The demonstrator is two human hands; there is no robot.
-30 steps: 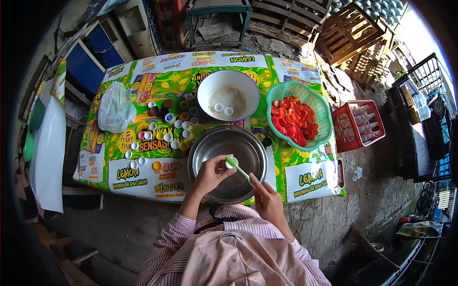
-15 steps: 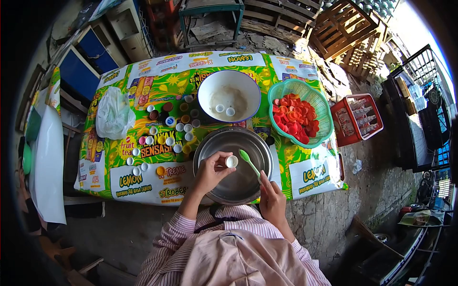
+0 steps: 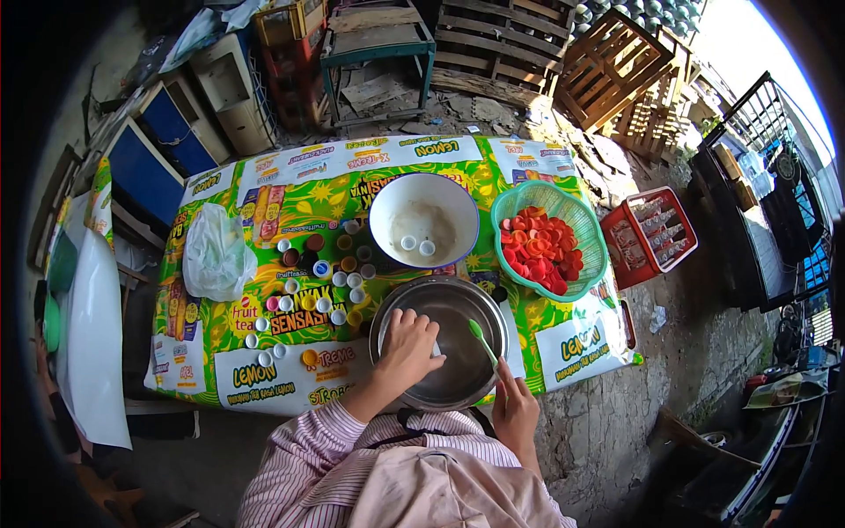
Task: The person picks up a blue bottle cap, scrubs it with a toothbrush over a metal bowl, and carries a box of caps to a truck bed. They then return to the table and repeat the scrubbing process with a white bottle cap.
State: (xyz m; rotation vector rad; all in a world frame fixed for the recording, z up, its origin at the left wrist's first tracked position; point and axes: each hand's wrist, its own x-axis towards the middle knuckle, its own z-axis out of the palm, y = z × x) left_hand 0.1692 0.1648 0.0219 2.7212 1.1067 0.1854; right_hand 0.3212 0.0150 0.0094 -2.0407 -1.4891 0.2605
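Over the left side of a steel basin point(image 3: 458, 395), my left hand point(image 3: 408, 350) is closed on a white cap point(image 3: 436, 349), which shows only partly past the fingers. My right hand point(image 3: 514, 407) grips the handle of a green toothbrush point(image 3: 482, 341), its bristle end up over the basin's right side. Behind the basin stands a white enamel bowl point(image 3: 385, 190) with two white caps point(image 3: 417, 245) inside. Loose caps in white, brown, yellow, blue and pink point(image 3: 338, 317) lie on the patterned tablecloth point(image 3: 202, 380) to the left.
A green plastic basket point(image 3: 595, 231) holding red caps point(image 3: 539, 250) is at the table's right. Beyond it, a red crate point(image 3: 629, 257) of bottles stands on the ground. A white plastic bag point(image 3: 216, 255) lies at the left. Wooden pallets point(image 3: 502, 44) and a stool point(image 3: 378, 53) stand behind.
My left hand has turned, so its back now faces up and mostly covers the cap. The toothbrush has moved slightly right and down. The whole view has shifted, with the table lower in it.
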